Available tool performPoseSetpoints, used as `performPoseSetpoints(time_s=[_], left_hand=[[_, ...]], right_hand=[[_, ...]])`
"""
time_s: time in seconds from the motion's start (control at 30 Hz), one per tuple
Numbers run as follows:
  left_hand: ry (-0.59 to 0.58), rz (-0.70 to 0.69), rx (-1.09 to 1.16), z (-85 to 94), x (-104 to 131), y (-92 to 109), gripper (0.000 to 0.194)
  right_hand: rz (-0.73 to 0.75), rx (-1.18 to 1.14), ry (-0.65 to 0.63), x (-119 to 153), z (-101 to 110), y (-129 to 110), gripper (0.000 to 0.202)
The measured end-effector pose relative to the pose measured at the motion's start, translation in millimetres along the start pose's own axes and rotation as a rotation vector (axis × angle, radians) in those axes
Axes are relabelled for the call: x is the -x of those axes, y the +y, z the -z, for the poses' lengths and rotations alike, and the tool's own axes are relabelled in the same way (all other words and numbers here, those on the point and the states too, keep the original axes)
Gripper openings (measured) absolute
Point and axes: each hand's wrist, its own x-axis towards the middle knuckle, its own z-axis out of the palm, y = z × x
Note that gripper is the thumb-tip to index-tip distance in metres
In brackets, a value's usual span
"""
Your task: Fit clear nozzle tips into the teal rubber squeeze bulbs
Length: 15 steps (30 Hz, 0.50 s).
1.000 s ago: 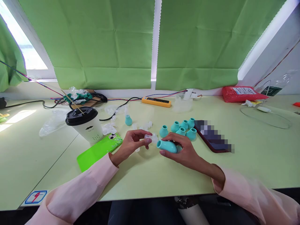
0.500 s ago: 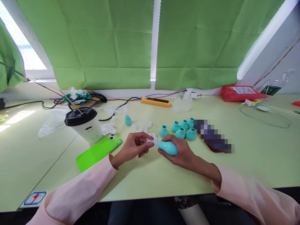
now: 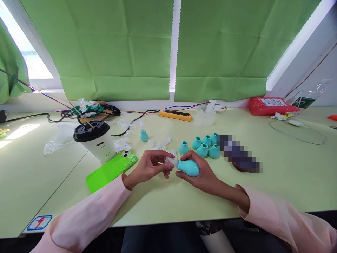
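In my right hand [image 3: 201,172] lies a turquoise squeeze bulb [image 3: 189,168], its neck pointing left. A clear plastic nozzle [image 3: 171,161] meets that neck, pinched between the thumb and fingers of my left hand [image 3: 155,164]. How deep the nozzle sits in the bulb I cannot tell. Behind my right hand stand several turquoise bulbs [image 3: 202,150] with open mouths. Several small clear plastic pieces [image 3: 159,143] lie beyond my left hand. One bulb with a clear nozzle fitted [image 3: 144,135] stands farther back.
To the left are a lidded paper cup [image 3: 98,147] and a green phone case [image 3: 109,174]. A pixelated dark object [image 3: 240,154] lies right of the bulbs. An orange power strip [image 3: 175,115] and a red package [image 3: 272,106] sit at the back.
The nozzle has tilted slightly at the bulb's neck, and my left thumb has shifted a little down. My right fingers have moved slightly on the bulb.
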Motion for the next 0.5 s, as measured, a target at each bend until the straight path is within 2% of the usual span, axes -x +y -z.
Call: performPoseSetpoints(time_s=[0.2, 0.33, 0.43, 0.5], left_hand=[[0.057, -0.083, -0.168, -0.5, 1.1, 1.2, 0.028], [0.041, -0.099, -0.231, 0.3, 0.1, 0.1, 0.031], [0.050, -0.104, -0.241, -1.3, -0.8, 0.8, 0.030], [0.082, -0.131, -0.265, -0.8, -2.1, 3.8, 0.029]], right_hand=[[-0.208, -0.298, -0.115, -2.4, -0.5, -4.3, 0.031], [-0.353, -0.469, -0.230, -5.2, 1.6, -7.3, 0.037], [-0.377, -0.518, -0.262, -7.0, 4.7, -10.6, 0.037], [-0.338, -0.520, -0.247, -6.9, 5.2, -11.5, 0.038]])
